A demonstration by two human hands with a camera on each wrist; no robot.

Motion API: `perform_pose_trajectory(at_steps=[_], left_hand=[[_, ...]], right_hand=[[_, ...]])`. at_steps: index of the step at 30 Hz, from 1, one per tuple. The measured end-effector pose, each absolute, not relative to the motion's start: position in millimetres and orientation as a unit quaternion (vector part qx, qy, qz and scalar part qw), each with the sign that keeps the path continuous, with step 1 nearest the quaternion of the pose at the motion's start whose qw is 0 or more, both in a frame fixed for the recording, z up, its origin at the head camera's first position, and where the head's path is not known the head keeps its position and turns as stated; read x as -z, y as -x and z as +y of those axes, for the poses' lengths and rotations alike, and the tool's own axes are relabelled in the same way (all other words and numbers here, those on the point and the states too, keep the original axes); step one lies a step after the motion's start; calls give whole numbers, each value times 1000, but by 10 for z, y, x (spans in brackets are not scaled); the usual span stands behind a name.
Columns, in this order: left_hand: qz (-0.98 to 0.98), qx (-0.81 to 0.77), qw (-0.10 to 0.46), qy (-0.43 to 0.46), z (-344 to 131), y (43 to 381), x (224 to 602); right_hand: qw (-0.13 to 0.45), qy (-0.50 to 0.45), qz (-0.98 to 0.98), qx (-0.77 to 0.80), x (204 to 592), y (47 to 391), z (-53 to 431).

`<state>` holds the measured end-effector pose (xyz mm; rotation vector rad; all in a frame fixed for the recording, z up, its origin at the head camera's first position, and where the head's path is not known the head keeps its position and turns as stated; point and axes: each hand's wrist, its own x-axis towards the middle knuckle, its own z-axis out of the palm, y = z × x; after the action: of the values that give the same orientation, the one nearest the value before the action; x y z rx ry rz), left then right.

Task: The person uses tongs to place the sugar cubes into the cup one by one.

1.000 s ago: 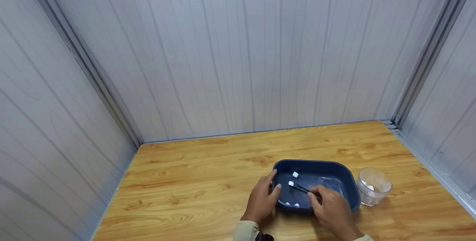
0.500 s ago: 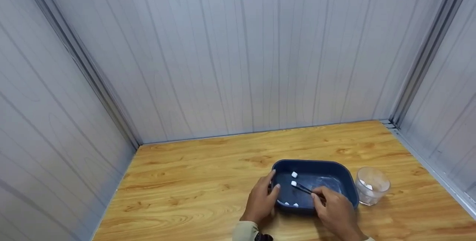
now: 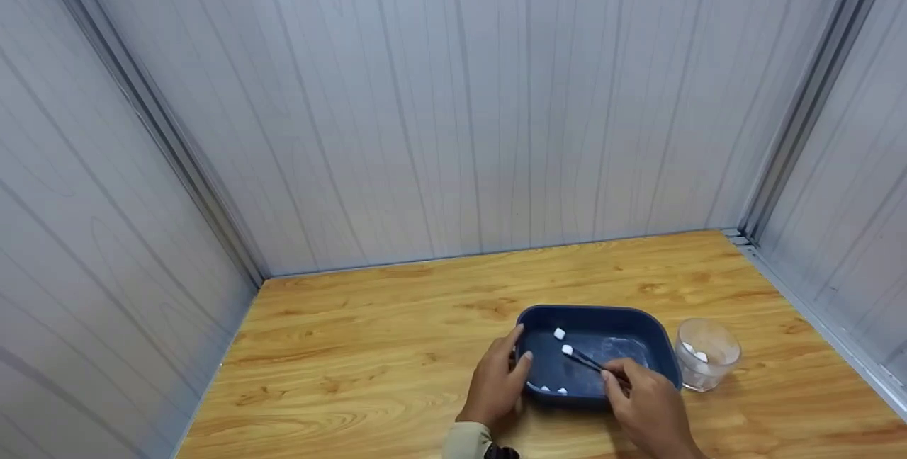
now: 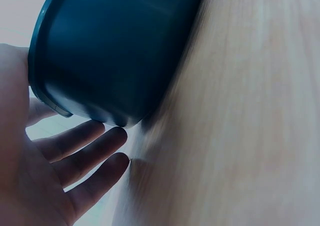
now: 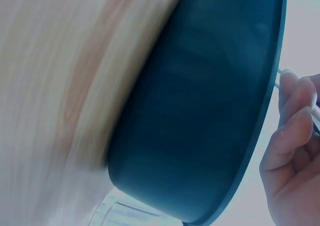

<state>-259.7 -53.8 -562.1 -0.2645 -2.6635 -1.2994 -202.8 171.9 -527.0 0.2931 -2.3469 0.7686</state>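
Note:
A dark blue rectangular tray (image 3: 623, 313) rests on the table; my left hand (image 3: 494, 382) holds its left end, thumb over the rim. In the left wrist view, fingers (image 4: 92, 178) lie along the tray's outer wall (image 4: 115, 51). My right hand (image 3: 650, 408) pinches dark tweezers (image 3: 587, 360) over the tray. A small white cube (image 3: 567, 350) is at the tweezers' tips. Another white cube (image 3: 560, 333) lies just behind it, and two more pieces show partly at the near wall. In the right wrist view, the curled right fingers (image 5: 295, 131) are above the rim.
A clear glass (image 3: 708, 377) with a few white cubes at its bottom stands close to the tray's right side. Wood-grain table (image 3: 340, 346) extends to the left. Pale panel walls (image 3: 439, 105) enclose the back and both sides.
My right hand has moved slightly right, and the tweezers and the white cube at their tips have moved right with it. The left hand stays at the tray's left end.

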Motion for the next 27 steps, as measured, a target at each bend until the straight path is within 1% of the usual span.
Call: perform_pose_trajectory(at_steps=[8, 17, 23, 27], left_hand=[[-891, 438, 82, 85, -536, 2601, 5630], [-887, 446, 84, 85, -534, 2605, 5637], [-889, 443, 81, 84, -534, 2607, 5636], [-891, 438, 81, 87, -539, 2603, 5633]], right_hand=[[323, -109, -893, -293, 5248, 2016, 1773], [341, -108, -883, -305, 5199, 1990, 1855], [340, -93, -885, -303, 5180, 1960, 1920], [357, -89, -874, -316, 5167, 1937, 1995]])
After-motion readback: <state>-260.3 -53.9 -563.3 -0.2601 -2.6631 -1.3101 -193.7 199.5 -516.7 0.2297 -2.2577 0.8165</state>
